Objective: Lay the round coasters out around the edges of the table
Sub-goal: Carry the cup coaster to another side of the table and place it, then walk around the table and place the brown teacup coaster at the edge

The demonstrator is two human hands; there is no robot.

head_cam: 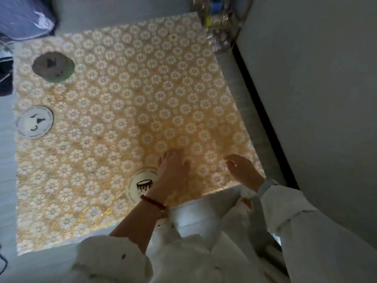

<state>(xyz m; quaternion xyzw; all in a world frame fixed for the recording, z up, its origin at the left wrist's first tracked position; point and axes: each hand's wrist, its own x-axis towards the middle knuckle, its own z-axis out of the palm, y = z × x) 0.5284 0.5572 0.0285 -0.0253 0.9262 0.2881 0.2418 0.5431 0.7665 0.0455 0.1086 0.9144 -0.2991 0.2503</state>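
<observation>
A square table (126, 103) carries a gold cloth with white flower print. Three round coasters lie on it: a grey-green one (53, 66) at the far left, a white one with black marks (35, 122) on the left edge, and a white one with a black cup drawing (140, 185) near the front edge. My left hand (173, 170) rests flat on the cloth, its heel over the right rim of the cup coaster, fingers spread. To its right my right hand (243, 171) hovers over the cloth near the front right corner, fingers curled and apart, holding nothing.
A grey wall panel (306, 88) runs along the table's right side with a narrow dark gap. Clear bottles or glassware (218, 23) stand past the far right corner. A blue bundle (22, 17) lies at the far left. My white sleeves cover the front edge.
</observation>
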